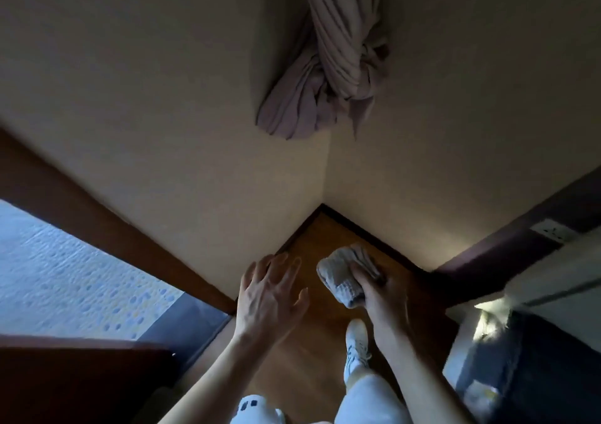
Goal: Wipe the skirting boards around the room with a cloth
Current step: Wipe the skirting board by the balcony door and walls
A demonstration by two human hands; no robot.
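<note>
I look down into a room corner where two pale walls meet. A dark skirting board [370, 232] runs along the foot of both walls above a wooden floor [312, 336]. My right hand [385, 297] is shut on a bunched grey cloth [344, 274], held above the floor just in front of the right-hand skirting board. My left hand [270, 297] is open, its fingers spread, near the left wall and holding nothing.
A knotted mauve curtain [328, 66] hangs in the corner above. A bed [58, 277] with a dotted cover and a wooden headboard [107, 222] lies to the left. Dark furniture [533, 368] and a wall socket [551, 231] are at the right. My white shoe [356, 342] stands on the floor.
</note>
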